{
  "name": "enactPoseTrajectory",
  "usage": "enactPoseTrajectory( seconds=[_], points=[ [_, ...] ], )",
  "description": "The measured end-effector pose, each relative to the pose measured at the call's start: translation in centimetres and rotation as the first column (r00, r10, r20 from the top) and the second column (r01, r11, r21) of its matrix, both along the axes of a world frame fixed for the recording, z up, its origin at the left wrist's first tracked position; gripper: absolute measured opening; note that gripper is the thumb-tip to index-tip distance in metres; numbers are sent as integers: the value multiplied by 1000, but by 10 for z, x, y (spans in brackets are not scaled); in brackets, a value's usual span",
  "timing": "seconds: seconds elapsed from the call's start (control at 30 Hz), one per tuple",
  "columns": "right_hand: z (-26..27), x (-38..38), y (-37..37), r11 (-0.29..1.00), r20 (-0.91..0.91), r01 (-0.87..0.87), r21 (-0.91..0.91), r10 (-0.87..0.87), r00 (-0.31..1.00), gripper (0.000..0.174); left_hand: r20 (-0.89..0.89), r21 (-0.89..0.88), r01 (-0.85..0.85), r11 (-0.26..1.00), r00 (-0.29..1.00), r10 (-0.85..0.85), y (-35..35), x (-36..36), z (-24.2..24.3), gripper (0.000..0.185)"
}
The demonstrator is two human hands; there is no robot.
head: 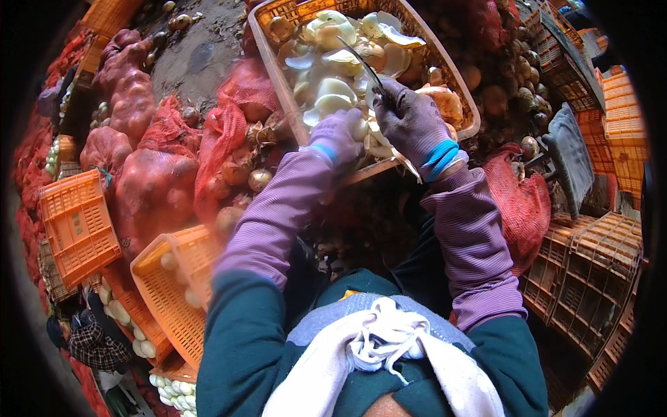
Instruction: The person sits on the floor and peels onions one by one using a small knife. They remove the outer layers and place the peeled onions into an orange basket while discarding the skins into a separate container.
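My right hand [411, 117], in a purple knit glove with a blue band at the wrist, is closed on a knife with a thin curved blade [362, 62] that points up and left. My left hand [337, 136], gloved alike and slightly blurred, is at the near side of the crate, its fingers around a pale, peeled-looking onion [360, 130] that is partly hidden. Under both hands stands an orange plastic crate [443, 49] with onion skins, pale cut onion layers [333, 96] and brown onion peel [443, 101] in it.
Red mesh sacks of onions [156, 182] lie at the left, another red sack [516, 208] at the right. An orange crate [169, 292] with pale onions stands near my left elbow. Stacked crates [578, 276] and a padded seat [568, 156] are at the right. A person in checks [96, 341] is lower left.
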State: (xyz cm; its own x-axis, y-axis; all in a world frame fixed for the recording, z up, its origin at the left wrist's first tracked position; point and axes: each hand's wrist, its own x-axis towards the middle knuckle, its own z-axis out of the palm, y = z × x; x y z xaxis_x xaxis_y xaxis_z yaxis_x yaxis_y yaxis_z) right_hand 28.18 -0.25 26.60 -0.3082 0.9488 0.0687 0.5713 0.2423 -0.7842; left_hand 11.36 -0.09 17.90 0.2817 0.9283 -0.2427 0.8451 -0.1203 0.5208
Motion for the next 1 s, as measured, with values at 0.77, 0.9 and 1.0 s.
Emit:
enactPoseTrajectory(
  seconds=[0.77, 0.9, 1.0],
  points=[
    [-8, -37, -75, 555, -275, -235, -798, 12, 961, 29, 382, -241, -547, 802, 706, 597, -78, -76, 27, 54],
    [-18, -39, -72, 595, -214, -197, -779, 43, 976, 30, 357, -218, -486, 847, 768, 532, -73, -81, 28, 49],
    [-14, -49, -69, 642, -252, -253, -724, 95, 963, 25, 386, -221, -461, 859, 768, 511, -70, -84, 24, 48]
  ],
)
